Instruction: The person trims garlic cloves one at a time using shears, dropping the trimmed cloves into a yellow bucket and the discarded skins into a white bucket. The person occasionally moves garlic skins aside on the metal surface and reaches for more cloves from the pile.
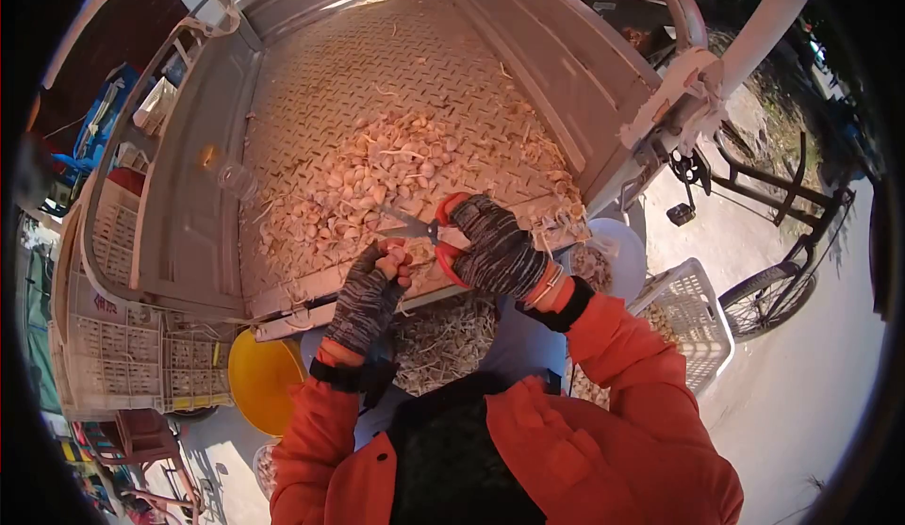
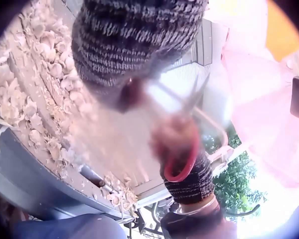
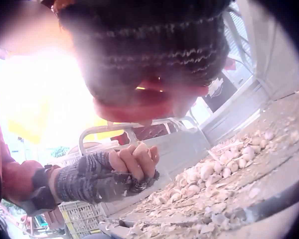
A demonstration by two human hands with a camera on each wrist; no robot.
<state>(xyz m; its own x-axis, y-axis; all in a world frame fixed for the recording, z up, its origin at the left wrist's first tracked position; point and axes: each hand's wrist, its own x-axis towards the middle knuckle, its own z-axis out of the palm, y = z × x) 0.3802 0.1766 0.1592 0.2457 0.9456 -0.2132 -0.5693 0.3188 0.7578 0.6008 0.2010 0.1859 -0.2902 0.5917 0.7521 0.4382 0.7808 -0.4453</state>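
Red-handled scissors (image 1: 433,232) are gripped in my right hand (image 1: 501,247), which wears a dark striped fingerless glove. Their blades point left, parted, over the near edge of the garlic pile (image 1: 377,172). My left hand (image 1: 363,303), gloved alike, has its fingers curled round a small pinkish garlic bulb (image 1: 398,255), just below the blade tips. Most of that bulb is hidden by the fingers. In the right wrist view the left hand (image 3: 109,174) is raised beside the heaped garlic (image 3: 209,172). The scissors' red handle (image 2: 183,162) shows in the left wrist view.
The garlic lies on a ribbed metal cart bed (image 1: 320,73) with raised side walls. A clear jar (image 1: 236,181) is at the left wall. Below the front edge stand a yellow bucket (image 1: 264,384), trimmed stalks (image 1: 448,346) and a white crate (image 1: 693,322). A bicycle (image 1: 778,285) is at the right.
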